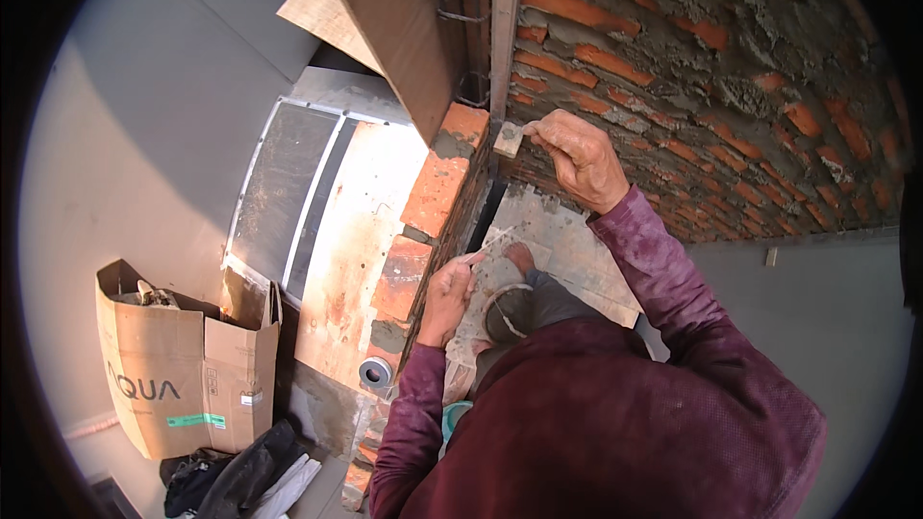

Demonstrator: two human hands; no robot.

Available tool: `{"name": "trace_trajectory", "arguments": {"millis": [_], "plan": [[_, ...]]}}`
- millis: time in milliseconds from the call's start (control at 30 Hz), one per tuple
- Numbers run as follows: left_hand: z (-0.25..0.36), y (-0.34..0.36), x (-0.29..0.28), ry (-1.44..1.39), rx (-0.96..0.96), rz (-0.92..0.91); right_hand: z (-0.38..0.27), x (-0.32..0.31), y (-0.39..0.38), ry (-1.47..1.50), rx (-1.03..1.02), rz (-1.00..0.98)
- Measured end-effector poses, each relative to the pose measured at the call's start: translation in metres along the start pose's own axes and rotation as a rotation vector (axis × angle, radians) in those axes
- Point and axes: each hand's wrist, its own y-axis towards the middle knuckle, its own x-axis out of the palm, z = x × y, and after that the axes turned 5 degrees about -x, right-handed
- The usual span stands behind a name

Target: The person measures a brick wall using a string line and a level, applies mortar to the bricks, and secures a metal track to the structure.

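My right hand (584,159) is raised to the corner where a rough brick wall (615,62) meets an upright post (505,29). Its thumb and fingers pinch a small pale block (509,139) close to the post. Lower and to the left, my left hand (448,298) is closed beside a low brick wall (435,187), its index finger pointing forward. A thin pale strand (497,238) shows just past that fingertip; whether the fingers grip it is unclear. Grey mortar smears the brick wall on the right.
Below my hands, a bucket (489,308) stands by my bare foot (519,258) on boards (577,269). A grey ring-shaped piece (375,372) rests on the low wall. At left are a cardboard box (159,380) and dark cloth or bags (236,471). A plywood sheet (389,19) leans above.
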Motion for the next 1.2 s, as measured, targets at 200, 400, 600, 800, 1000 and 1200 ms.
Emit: {"name": "trace_trajectory", "arguments": {"millis": [200,400,600,800,1000,1200], "plan": [[0.002,-0.032,-0.009,0.181,0.118,-0.179,-0.038,0.014,0.02,0.189,0.019,-0.279],[0.007,-0.013,0.042,0.116,0.309,-0.116,-0.083,0.058,0.032,0.054,-0.327,-0.416],[-0.009,-0.01,0.06,0.112,0.382,0.104,-0.123,0.112,0.009,0.097,-0.395,-0.66],[-0.029,0.008,0.022,-0.238,0.295,0.242,-0.083,0.087,-0.002,-0.042,-0.206,-0.705],[-0.027,0.029,-0.009,-0.628,0.393,0.133,0.026,0.085,-0.055,0.023,0.034,-0.87],[-0.056,0.063,-0.019,-0.906,0.531,0.311,0.028,0.087,-0.013,0.104,0.249,-1.157]]}}
